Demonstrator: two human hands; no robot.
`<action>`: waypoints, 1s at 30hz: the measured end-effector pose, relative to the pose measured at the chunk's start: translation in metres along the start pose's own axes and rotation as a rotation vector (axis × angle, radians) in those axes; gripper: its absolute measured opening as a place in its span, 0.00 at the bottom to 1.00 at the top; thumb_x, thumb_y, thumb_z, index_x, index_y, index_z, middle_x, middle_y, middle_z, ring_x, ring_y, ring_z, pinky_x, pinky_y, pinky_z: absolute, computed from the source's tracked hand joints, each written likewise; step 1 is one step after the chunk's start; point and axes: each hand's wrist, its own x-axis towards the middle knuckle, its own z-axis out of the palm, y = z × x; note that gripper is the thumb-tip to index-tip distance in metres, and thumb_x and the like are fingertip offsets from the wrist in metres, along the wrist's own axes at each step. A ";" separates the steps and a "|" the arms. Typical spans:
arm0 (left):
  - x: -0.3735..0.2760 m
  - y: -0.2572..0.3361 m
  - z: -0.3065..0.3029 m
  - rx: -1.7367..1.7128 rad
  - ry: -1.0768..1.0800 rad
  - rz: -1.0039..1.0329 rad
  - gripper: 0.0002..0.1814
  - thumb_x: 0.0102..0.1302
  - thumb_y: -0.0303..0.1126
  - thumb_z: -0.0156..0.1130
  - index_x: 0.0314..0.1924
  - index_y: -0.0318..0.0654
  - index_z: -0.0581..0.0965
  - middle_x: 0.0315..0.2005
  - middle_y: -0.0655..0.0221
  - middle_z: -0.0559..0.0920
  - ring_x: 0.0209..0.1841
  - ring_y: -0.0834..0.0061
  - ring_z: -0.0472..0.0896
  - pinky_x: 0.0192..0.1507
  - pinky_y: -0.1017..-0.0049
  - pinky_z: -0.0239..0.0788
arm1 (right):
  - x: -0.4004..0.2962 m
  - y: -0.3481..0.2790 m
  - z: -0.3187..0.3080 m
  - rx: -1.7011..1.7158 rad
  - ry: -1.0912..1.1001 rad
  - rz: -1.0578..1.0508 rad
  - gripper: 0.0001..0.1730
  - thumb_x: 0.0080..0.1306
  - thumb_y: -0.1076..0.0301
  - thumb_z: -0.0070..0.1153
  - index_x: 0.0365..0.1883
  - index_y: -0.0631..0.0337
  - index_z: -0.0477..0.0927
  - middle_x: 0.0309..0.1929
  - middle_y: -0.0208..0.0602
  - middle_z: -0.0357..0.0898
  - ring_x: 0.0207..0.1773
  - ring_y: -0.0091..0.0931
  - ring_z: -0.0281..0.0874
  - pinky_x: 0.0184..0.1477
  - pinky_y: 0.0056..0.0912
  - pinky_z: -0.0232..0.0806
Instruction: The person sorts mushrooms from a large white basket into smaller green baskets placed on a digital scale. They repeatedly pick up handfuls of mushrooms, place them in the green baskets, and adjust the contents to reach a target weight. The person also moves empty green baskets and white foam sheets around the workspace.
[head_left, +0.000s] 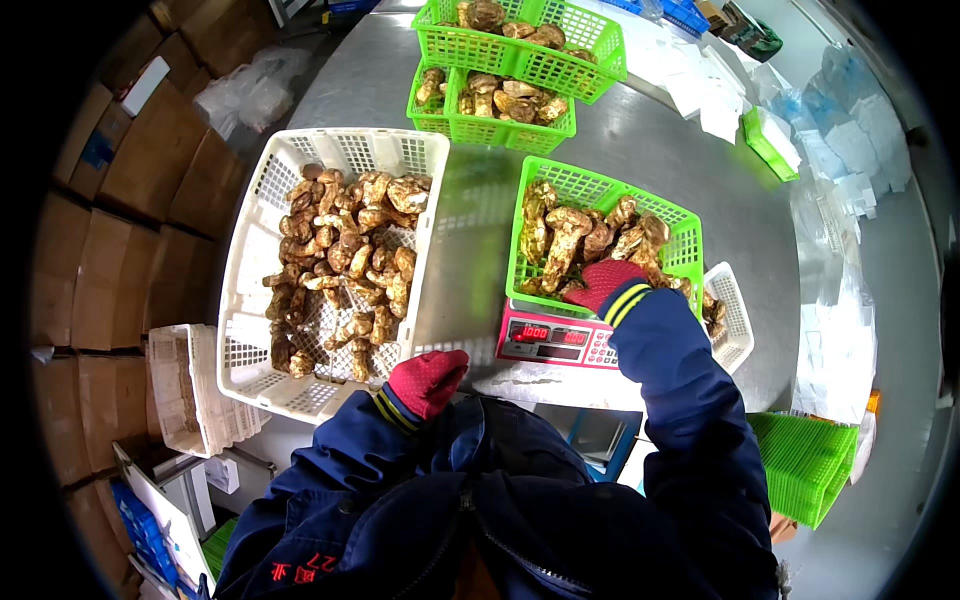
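Observation:
My right hand (604, 283), in a red dotted knit glove, reaches into a green plastic basket (517, 247) of matsutake-like mushrooms (566, 232). Its fingertips are hidden among them, so whether it grips one cannot be told. That basket rests on a pink-and-white digital scale (555, 337) with lit red digits. My left hand (429, 381), gloved alike, is curled closed near the table's front edge, with nothing visible in it. It is beside the front right corner of a large white plastic crate (244, 300), which holds many loose mushrooms (345, 247).
On the steel table (472, 187), two-part green baskets (517, 45) of mushrooms are stacked at the back. A small white basket (731, 315) with mushrooms sits right of the scale. Nested green baskets (806, 461) are at lower right, white crates (180, 390) at left, before stacked cardboard boxes (112, 277).

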 end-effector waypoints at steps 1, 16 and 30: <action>0.002 -0.007 0.003 -0.031 -0.043 0.000 0.14 0.60 0.30 0.59 0.47 0.39 0.74 0.37 0.58 0.79 0.40 0.57 0.79 0.41 0.66 0.72 | 0.007 0.001 0.010 -0.009 -0.036 0.026 0.37 0.54 0.31 0.48 0.37 0.61 0.82 0.40 0.47 0.80 0.45 0.44 0.77 0.47 0.48 0.68; 0.000 -0.012 -0.008 -0.163 -0.115 0.114 0.38 0.56 0.61 0.62 0.53 0.32 0.73 0.47 0.58 0.77 0.49 0.63 0.76 0.50 0.68 0.67 | -0.063 0.027 -0.011 0.191 0.807 0.062 0.28 0.41 0.65 0.69 0.43 0.57 0.76 0.42 0.42 0.75 0.47 0.43 0.72 0.51 0.44 0.65; -0.001 -0.010 -0.009 0.065 -0.174 0.083 0.21 0.68 0.40 0.55 0.55 0.33 0.70 0.47 0.59 0.76 0.49 0.65 0.76 0.50 0.69 0.69 | -0.096 0.030 -0.018 0.411 1.002 0.098 0.28 0.43 0.71 0.67 0.46 0.59 0.75 0.47 0.44 0.74 0.53 0.42 0.69 0.55 0.42 0.64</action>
